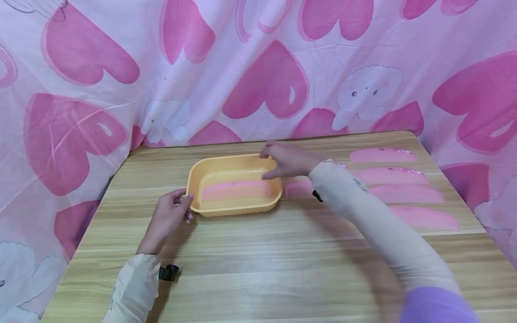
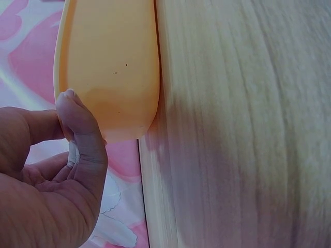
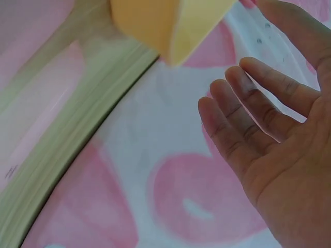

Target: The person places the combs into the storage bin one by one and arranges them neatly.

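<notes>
A yellow plastic tray (image 1: 234,209) lies on the wooden table, and a pink comb (image 1: 236,190) rests inside it. With the thumb over the rim and fingers outside, my left hand (image 1: 171,215) pinches the tray's left end; the left wrist view shows this grip on the tray wall (image 2: 114,62) closely. Over the tray's right end hovers my right hand (image 1: 291,160), fingers spread and nothing held. In the right wrist view this hand (image 3: 274,134) appears apart from the tray's corner (image 3: 155,26). Another pink comb (image 1: 298,190) sits just right of the tray, partly covered by the right forearm.
Several more pink combs lie in a column at the right, among them a rear comb (image 1: 381,155) and a front comb (image 1: 426,218). The right sleeve (image 1: 363,211) crosses over some of them. A heart-printed curtain (image 1: 258,80) hangs behind the table's back edge.
</notes>
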`<state>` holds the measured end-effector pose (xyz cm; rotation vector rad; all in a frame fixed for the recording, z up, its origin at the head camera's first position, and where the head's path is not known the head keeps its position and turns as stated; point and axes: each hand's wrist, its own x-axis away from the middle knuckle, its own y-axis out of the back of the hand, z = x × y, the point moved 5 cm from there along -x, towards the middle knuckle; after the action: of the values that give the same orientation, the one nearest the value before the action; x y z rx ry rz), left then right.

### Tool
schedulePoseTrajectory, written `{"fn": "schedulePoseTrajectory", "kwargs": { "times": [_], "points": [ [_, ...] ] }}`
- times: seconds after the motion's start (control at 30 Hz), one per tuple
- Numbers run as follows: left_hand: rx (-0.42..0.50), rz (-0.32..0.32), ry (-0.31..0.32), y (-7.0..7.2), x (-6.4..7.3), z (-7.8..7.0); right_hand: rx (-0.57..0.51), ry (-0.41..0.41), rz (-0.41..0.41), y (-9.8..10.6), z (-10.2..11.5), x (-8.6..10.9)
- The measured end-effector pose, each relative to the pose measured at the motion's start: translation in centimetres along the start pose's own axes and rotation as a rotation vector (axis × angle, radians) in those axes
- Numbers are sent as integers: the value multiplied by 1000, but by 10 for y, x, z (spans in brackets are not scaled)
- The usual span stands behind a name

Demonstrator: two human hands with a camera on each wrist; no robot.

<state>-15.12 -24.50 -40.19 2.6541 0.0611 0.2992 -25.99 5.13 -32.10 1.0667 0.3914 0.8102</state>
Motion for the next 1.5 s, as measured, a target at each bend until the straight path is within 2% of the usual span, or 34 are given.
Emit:
{"fn": "schedulePoseTrajectory", "kwargs": {
  "times": [0.17, 0.33, 0.47, 0.7, 0.83, 1.3, 1.5],
  "points": [
    [3, -2, -16, 0, 1, 1, 21, 7, -62, 16, -15, 26],
    [0, -2, -11, 0, 2, 2, 29, -91, -73, 22, -40, 55],
    [-7, -4, 13, 1, 2, 3, 26, -156, -72, 23, -61, 76],
    [-1, -14, 29, 1, 2, 3, 5, -189, -84, 17, -86, 108],
    [2, -14, 30, 1, 2, 3, -35, -237, -68, 8, -100, 122],
    [-3, -14, 6, -1, 1, 1, -138, -324, -74, -26, -131, 146],
    [-13, -11, 8, -2, 1, -2, -109, -301, -65, -37, -139, 149]
  ]
}}
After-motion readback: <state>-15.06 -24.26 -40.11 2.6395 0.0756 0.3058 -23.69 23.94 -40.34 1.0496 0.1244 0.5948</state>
